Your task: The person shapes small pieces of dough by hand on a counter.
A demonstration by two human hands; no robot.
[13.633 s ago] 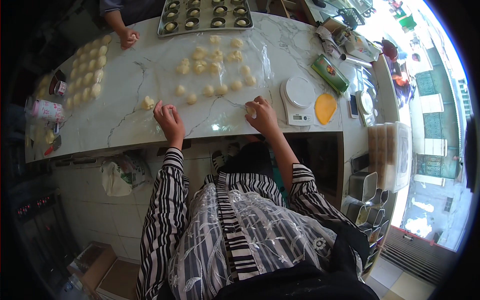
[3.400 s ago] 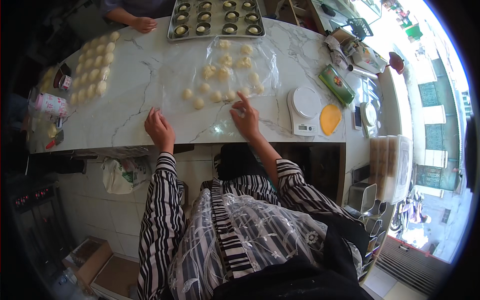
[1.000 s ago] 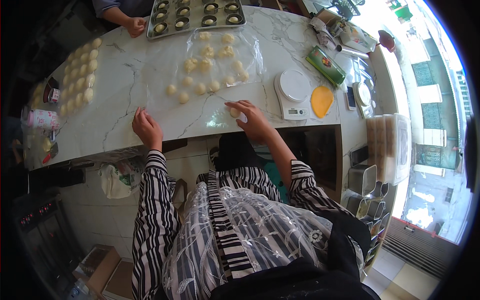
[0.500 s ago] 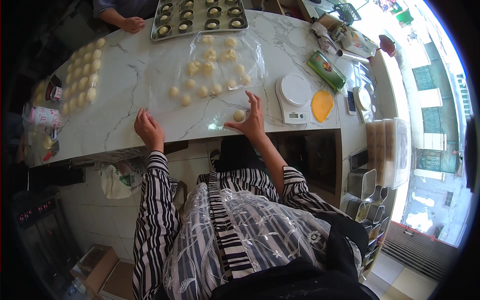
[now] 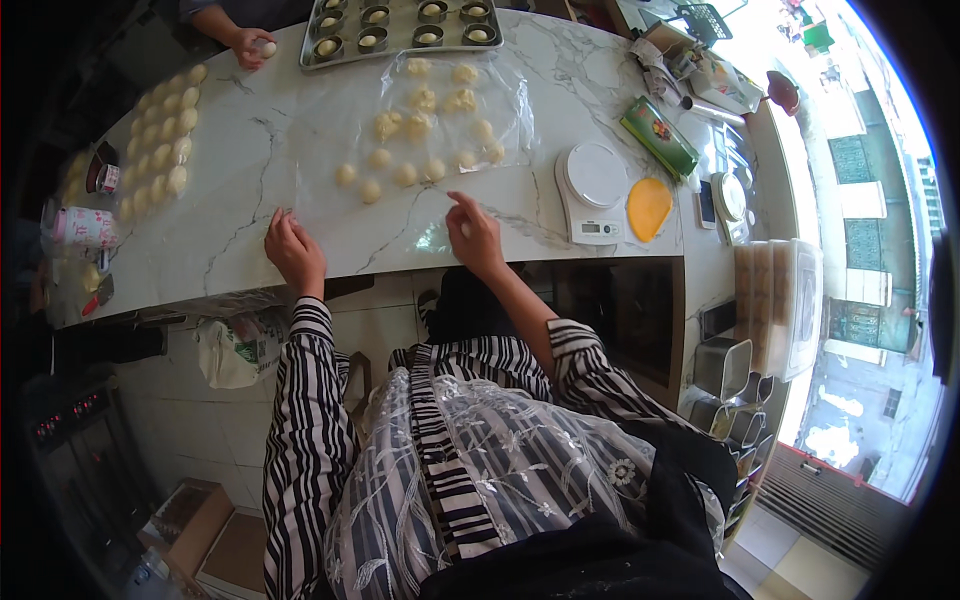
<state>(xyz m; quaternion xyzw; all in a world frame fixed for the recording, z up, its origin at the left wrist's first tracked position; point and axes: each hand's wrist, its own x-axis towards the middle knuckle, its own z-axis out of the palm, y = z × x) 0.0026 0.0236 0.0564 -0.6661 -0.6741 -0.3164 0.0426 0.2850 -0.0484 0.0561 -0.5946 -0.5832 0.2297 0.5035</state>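
Note:
My right hand [image 5: 473,236] is curled over a small pale dough ball [image 5: 466,230] at the counter's front edge; only a bit of the ball shows between the fingers. To its left, my left hand [image 5: 296,254] rests on the counter edge with fingers bent and pressed together. Whatever lies under them, if anything, is hidden. Beyond my hands, a clear plastic sheet [image 5: 320,145] holds smooth dough balls [image 5: 405,175] in the near rows and rough dough lumps [image 5: 420,125] farther back.
At the far side stands a tray [image 5: 400,57] of ringed dough balls. Another person's hand [image 5: 250,47] holds a dough ball. Rows of balls [image 5: 160,135] lie left. A white scale [image 5: 595,190], orange dough piece [image 5: 649,209] and green box [image 5: 660,138] are right.
My right hand has closed over the dough ball and shifted slightly left. My left hand has barely moved. The other person's hand now shows a dough ball and has shifted left.

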